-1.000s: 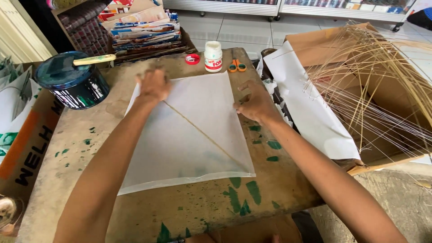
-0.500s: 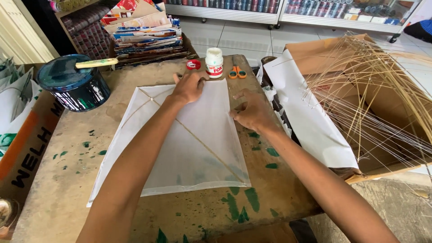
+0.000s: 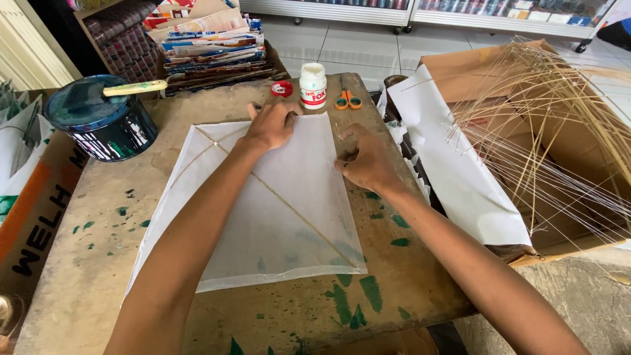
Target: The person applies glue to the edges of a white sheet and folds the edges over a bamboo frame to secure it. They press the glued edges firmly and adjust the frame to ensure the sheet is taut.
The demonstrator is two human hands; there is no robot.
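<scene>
One thin white paper sheet (image 3: 263, 210) with slender bamboo sticks (image 3: 289, 210) lies flat on the paint-stained tabletop (image 3: 98, 250). My left hand (image 3: 268, 127) presses its far edge, fingers spread; my right hand (image 3: 368, 160) pinches its right edge. White glue bottle (image 3: 313, 85) stands beyond.

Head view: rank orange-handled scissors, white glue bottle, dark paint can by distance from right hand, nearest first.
From the right hand:
1. Orange-handled scissors, just beyond it at the table's far edge.
2. White glue bottle, far edge, left of the scissors.
3. Dark paint can, far left.
</scene>
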